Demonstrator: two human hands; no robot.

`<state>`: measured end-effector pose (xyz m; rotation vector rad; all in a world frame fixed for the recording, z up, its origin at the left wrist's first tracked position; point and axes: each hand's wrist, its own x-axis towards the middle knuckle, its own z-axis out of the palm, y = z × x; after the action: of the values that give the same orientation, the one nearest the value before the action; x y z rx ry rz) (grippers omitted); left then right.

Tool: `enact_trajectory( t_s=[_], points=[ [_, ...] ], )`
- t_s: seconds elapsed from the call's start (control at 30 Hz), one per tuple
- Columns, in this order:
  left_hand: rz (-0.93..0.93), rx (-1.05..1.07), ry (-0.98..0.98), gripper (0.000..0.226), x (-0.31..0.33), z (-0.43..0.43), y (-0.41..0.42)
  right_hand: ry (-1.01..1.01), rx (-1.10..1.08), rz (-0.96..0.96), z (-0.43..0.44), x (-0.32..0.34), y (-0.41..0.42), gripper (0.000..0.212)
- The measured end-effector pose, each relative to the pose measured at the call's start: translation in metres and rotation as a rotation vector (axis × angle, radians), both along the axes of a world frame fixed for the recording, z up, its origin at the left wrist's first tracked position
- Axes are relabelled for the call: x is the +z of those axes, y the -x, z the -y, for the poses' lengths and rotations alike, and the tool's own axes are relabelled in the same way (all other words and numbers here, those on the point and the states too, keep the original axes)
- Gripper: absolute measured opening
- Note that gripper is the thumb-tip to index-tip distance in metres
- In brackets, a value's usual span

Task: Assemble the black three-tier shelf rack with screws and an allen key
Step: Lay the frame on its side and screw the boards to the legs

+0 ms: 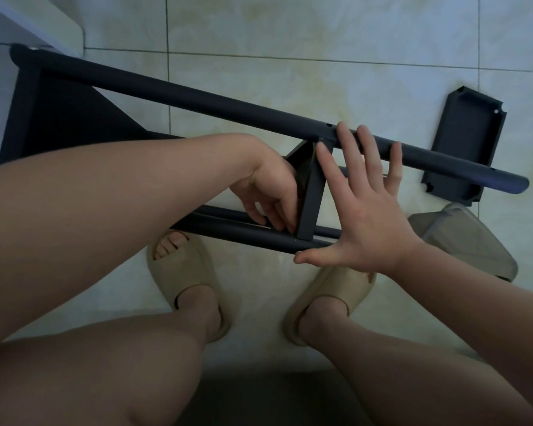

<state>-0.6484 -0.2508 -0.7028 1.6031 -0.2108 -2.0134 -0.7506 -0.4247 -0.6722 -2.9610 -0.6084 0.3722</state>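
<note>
The black rack lies on its side on the tiled floor. Its upper pole (197, 96) runs from far left to right, and a lower pole (243, 235) runs in front of my feet. A middle shelf (313, 192) stands on edge between the two poles. My left hand (268, 192) reaches down beside this shelf, its fingers curled at the joint with the lower pole; what they hold is hidden. My right hand (363, 207) is spread flat, fingers straight, pressing against the shelf and the upper pole. Another shelf (59, 118) is fixed at the rack's left end.
A loose black shelf tray (465, 142) lies on the floor at right, partly under the upper pole's end. A clear plastic bag (462, 238) lies near my right wrist. My feet in beige slippers (179, 272) stand just before the lower pole. White furniture (43, 20) at top left.
</note>
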Motion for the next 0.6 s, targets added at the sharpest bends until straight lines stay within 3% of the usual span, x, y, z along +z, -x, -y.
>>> enact_trajectory(
  t_s=[0.4, 0.6],
  points=[
    [-0.007, 0.176, 0.169, 0.021, -0.007, -0.006, 0.010, -0.001, -0.002, -0.006, 0.000, 0.000, 0.000, 0.141],
    [-0.071, 0.088, 0.101, 0.016, -0.006, -0.008, 0.007, -0.004, 0.000, 0.000, 0.000, -0.001, 0.000, 0.140]
  ],
)
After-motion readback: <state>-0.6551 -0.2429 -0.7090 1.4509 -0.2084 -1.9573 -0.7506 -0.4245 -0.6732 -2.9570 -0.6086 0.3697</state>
